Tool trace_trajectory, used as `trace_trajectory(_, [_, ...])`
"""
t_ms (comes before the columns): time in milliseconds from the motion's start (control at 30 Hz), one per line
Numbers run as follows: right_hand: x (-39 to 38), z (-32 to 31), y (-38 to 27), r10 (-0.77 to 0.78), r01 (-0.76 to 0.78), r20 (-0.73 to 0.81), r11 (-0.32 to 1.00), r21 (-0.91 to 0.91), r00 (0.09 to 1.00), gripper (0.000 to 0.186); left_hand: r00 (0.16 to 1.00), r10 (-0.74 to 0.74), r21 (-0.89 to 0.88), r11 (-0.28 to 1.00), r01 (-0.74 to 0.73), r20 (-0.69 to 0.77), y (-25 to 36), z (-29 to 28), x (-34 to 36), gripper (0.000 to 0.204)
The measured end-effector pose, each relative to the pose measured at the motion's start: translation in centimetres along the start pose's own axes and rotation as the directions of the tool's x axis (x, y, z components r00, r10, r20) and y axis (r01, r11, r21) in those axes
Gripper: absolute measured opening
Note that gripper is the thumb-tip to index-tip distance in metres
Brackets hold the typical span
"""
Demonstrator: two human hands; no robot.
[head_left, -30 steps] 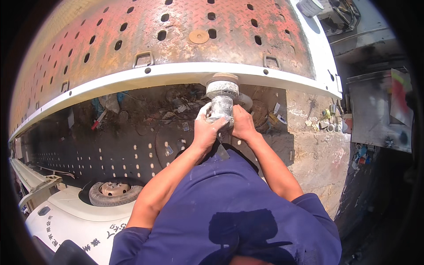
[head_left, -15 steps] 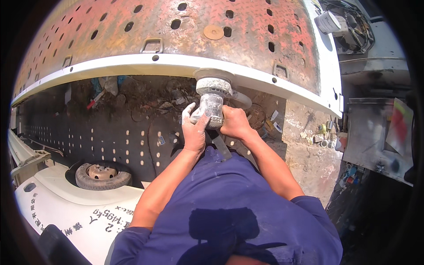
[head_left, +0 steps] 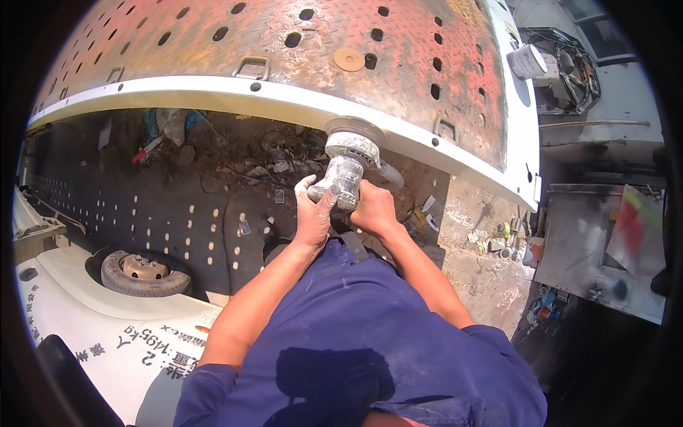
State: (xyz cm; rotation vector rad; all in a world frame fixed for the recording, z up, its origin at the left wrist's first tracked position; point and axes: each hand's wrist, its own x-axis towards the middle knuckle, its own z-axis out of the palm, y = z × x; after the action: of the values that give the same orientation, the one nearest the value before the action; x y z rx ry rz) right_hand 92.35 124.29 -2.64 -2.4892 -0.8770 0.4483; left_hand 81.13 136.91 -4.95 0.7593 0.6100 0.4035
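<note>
A dusty disc sander [head_left: 346,173] is held between my hands, its round pad [head_left: 356,128] up against the white side rail [head_left: 284,101] of a flatbed. My left hand [head_left: 314,215] wraps round the sander's left side, with whitish dust on the fingers. On the other side, my right hand [head_left: 375,207] is closed around the sander's lower right part. A pale dust hose [head_left: 392,176] shows to the right of the tool. The contact between pad and rail is partly hidden by the sander body.
The bed floor [head_left: 320,43] is worn red plate with slots, carrying a brown disc [head_left: 349,60]. A white bucket [head_left: 527,62] is at the far right. Rubbish [head_left: 274,158] lies below the rail. A tyre [head_left: 146,275] and a white painted panel [head_left: 107,327] are at left.
The sander and both hands have shifted slightly right along the rail. The whole view has turned a little. Both hands keep their hold.
</note>
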Motion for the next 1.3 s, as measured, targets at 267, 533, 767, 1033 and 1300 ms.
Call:
trace_trajectory(267, [-1.1,-1.9,0.1,0.003,0.000,-0.041,0.998,0.064,0.999,0.031,1.000,0.000,0.258,0.966,-0.006,0.024,0.8,1.7,-1.1,0.085])
trace_trajectory(533, [0.8,-1.4,-2.0,-0.060,0.060,0.016,0.998,0.017,0.998,0.027,0.989,0.140,0.154,0.979,-0.130,-0.053,0.3,0.4,-0.3,0.074])
trace_trajectory(767, [-0.6,-0.9,0.0,0.038,-0.036,0.058,0.999,-0.034,0.998,0.032,0.998,0.066,0.180,0.982,-0.063,-0.010,-1.6,0.3,-0.2,0.070])
trace_trajectory(1033, [1.2,-1.3,-2.0,-0.034,0.035,0.067,0.999,-0.011,0.997,0.031,0.985,0.159,0.085,0.984,-0.154,-0.065,0.5,0.6,0.1,0.062])
trace_trajectory(1300, [0.4,-0.2,-0.7,0.057,-0.046,0.093,0.992,-0.120,0.994,0.032,0.999,0.046,0.025,0.999,-0.046,-0.025,-2.9,-1.2,0.8,0.055])
